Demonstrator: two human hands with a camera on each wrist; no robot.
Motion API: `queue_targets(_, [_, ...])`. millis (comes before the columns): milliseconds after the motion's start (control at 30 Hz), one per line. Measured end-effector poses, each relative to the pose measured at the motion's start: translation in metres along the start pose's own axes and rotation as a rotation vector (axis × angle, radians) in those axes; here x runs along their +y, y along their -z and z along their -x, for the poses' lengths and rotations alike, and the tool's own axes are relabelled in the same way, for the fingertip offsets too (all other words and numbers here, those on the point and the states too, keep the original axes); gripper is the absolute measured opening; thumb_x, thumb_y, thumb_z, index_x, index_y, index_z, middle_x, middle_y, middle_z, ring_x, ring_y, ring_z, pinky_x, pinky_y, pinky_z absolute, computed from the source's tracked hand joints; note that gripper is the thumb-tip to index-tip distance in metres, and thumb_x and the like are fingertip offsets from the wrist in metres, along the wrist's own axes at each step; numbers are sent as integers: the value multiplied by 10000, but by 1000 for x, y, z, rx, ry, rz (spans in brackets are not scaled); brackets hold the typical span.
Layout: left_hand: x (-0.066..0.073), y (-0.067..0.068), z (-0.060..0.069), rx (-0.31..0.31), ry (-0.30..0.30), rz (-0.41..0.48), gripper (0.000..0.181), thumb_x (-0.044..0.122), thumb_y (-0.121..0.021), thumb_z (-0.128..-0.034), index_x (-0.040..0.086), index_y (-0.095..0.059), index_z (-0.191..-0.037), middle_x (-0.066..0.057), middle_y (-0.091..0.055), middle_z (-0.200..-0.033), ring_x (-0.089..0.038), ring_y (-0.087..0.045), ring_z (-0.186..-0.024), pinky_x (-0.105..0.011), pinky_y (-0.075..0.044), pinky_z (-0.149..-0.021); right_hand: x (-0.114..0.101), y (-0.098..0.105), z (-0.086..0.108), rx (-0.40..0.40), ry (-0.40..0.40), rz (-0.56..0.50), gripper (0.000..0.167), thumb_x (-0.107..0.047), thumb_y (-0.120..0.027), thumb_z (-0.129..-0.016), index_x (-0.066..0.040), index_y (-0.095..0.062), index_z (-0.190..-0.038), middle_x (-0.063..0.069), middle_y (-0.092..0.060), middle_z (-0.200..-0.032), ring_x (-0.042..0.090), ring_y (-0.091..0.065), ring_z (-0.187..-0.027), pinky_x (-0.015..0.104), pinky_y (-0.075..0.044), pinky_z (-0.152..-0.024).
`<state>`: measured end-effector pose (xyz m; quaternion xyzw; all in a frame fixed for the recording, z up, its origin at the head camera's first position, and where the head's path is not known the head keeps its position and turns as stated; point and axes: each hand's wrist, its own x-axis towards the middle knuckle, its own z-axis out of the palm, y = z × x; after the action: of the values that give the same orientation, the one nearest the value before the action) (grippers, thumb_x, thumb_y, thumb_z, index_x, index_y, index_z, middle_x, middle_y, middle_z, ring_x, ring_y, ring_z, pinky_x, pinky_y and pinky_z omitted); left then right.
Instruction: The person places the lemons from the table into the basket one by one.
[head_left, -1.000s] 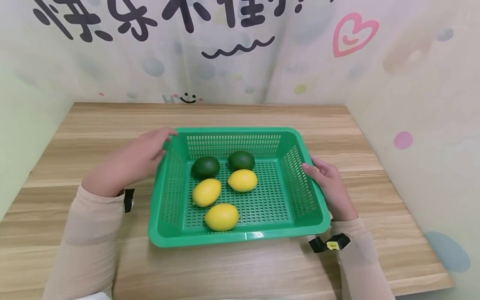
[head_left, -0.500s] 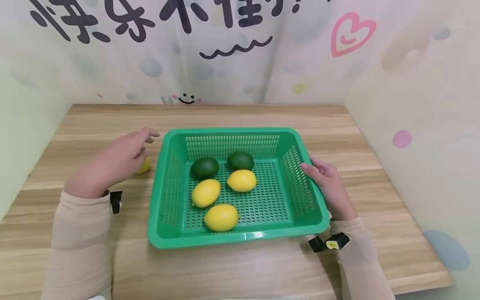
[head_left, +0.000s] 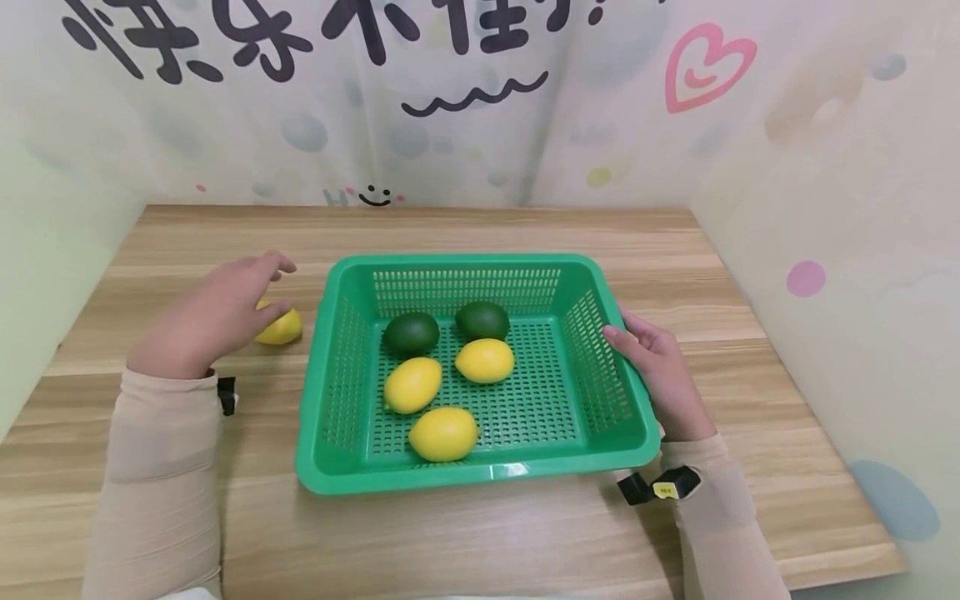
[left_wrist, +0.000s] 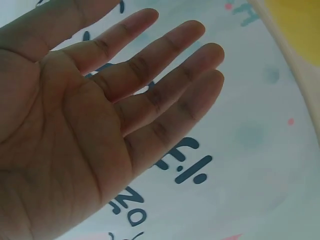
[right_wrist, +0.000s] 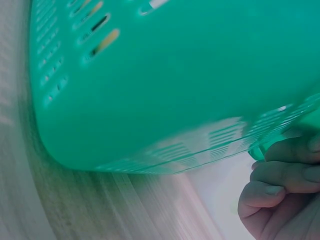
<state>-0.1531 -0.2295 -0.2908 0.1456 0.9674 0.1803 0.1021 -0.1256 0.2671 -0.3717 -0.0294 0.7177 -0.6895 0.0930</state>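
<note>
My left hand (head_left: pixel 217 312) hovers left of the basket, partly over a lemon (head_left: pixel 283 327) on the table. In the left wrist view its fingers (left_wrist: pixel 175 107) are extended and hold nothing, and a blurred piece of the lemon (left_wrist: pixel 300 25) shows in the top corner. My right hand (head_left: pixel 663 375) grips the right rim of a green plastic basket (head_left: pixel 397 477), thumb on the rim and fingers outside it. Inside lie two dark green oval fruits (head_left: pixel 410 335) and three lemons (head_left: pixel 444 434). In the right wrist view the curled fingers (right_wrist: pixel 270 195) are at the basket's edge.
The wooden table (head_left: pixel 480 542) extends on all sides of the basket. A printed cloth (head_left: pixel 480 150) stands behind it, and walls close in at the left and right.
My left hand has moved left, away from the basket's left rim. The lemon beside the basket, hidden a second ago, now shows under the thumb. The right hand and basket stay put.
</note>
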Motion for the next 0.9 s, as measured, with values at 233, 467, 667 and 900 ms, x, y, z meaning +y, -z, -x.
queue_targets(233, [-13, -6, -5, -58, 56, 54, 671, 176, -703, -972, -83, -357, -1485, -366, -491, -1415, -545, -476, -1284, -678, -410, -1021, 1, 1, 2, -6, -16, 1, 581, -254, -576, -1073, -41, -393, -1581, 227, -721, -1145, 274, -772, -863, 439, -616, -710])
queue_targets(467, [-29, -12, -5, -123, 58, 63, 610, 136, -789, -867, -45, -520, -1384, -275, -596, -1223, -404, -557, -1048, -556, -475, -858, 1, 0, 2, -11, -19, 15, 580, -267, -578, -1072, -49, -401, -1579, 241, -721, -1132, 290, -772, -853, 449, -616, -701])
queue_targets(667, [-33, -12, -6, -128, 49, 62, 611, 97, -807, -832, -25, -555, -1375, -268, -613, -1228, -408, -560, -1055, -560, -472, -854, 0, 0, 1, -16, -15, 8, 581, -263, -573, -1074, -44, -392, -1582, 236, -718, -1156, 296, -771, -873, 448, -613, -708])
queue_targets(900, [-38, -12, -6, -148, 85, 79, 559, 38, -778, -828, 12, -587, -1352, -288, -580, -1323, -436, -544, -1112, -594, -473, -868, 0, 0, 0, -21, -6, -9, 583, -254, -567, -1077, -29, -382, -1582, 242, -719, -1147, 293, -770, -875, 440, -614, -709])
